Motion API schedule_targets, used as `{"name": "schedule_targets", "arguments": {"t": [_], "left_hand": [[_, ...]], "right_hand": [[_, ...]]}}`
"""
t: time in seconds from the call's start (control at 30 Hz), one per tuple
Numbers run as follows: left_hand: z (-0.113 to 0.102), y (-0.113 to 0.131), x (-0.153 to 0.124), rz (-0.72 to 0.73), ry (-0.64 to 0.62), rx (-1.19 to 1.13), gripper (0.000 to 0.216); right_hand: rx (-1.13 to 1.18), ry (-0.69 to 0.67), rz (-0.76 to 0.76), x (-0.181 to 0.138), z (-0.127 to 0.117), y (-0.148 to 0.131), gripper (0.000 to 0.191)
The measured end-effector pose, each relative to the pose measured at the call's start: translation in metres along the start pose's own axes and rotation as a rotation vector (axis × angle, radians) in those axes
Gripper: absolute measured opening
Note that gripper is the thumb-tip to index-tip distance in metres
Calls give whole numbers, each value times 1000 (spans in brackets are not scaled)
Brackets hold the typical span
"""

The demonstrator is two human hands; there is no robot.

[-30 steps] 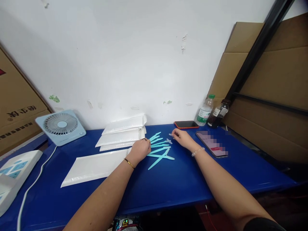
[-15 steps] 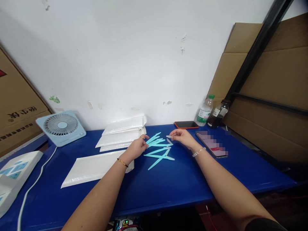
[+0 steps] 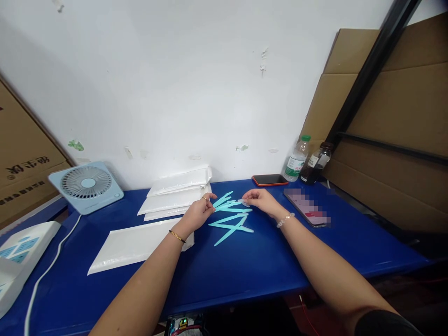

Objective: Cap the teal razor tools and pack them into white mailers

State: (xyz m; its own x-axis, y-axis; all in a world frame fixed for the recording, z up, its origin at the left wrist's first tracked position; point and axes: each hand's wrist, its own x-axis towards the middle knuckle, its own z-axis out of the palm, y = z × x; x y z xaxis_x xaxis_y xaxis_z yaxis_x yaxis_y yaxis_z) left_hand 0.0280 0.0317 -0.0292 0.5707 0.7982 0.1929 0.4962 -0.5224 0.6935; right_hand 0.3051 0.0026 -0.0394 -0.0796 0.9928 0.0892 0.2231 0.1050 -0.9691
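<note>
Several slim turquoise plastic sticks (image 3: 234, 228) lie crossed on the blue table (image 3: 245, 275) between my hands. My left hand (image 3: 199, 212) is at the left ends of the upper sticks, its thumb and fingers closed on a turquoise stick (image 3: 224, 204). From the right, my right hand (image 3: 262, 200) pinches a small translucent piece (image 3: 242, 201) at the sticks' right ends. Whether this piece is joined to a stick is too small to tell. Under my left wrist lies a white padded envelope (image 3: 136, 245).
More white envelopes (image 3: 175, 200) are stacked by the wall. A blue fan (image 3: 87, 184) and its white cable stand left, near a white device (image 3: 28, 252). On the right are an orange-edged phone (image 3: 270, 180), another phone (image 3: 306, 208), a water bottle (image 3: 297, 159) and a dark bottle (image 3: 316, 164).
My right hand has moved slightly left and down, bringing the translucent piece closer to the turquoise sticks. The left hand stays nearly in place. The camera view has shifted a little.
</note>
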Motion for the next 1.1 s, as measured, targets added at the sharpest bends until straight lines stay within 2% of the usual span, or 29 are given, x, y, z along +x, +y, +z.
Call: {"name": "schedule_targets", "arguments": {"t": [0.33,0.53,0.63,0.7,0.77,0.83,1.0,1.1], "left_hand": [[-2,5,-1,-34,-6,-40,34],[2,11,-2,-11,-36,-2,34],[6,12,-2,-16,-61,111,32],[9,10,-1,-12,-44,226,29],[13,7,2,4,3,358,26],[17,6,5,19,27,472,24],[22,9,10,-12,-11,613,16],[24,12,11,-27,-27,650,15]], "right_hand": [[69,-12,-4,-2,-1,-2,26],[89,-135,34,-4,6,-5,27],[33,-62,-16,-2,-6,-5,28],[-75,87,-70,0,-19,-3,27],[-294,234,-91,2,-32,1,21],[-538,291,-85,3,-40,5,15],[-902,117,-131,4,-34,12,11],[-1043,77,-124,5,-24,11,8]]}}
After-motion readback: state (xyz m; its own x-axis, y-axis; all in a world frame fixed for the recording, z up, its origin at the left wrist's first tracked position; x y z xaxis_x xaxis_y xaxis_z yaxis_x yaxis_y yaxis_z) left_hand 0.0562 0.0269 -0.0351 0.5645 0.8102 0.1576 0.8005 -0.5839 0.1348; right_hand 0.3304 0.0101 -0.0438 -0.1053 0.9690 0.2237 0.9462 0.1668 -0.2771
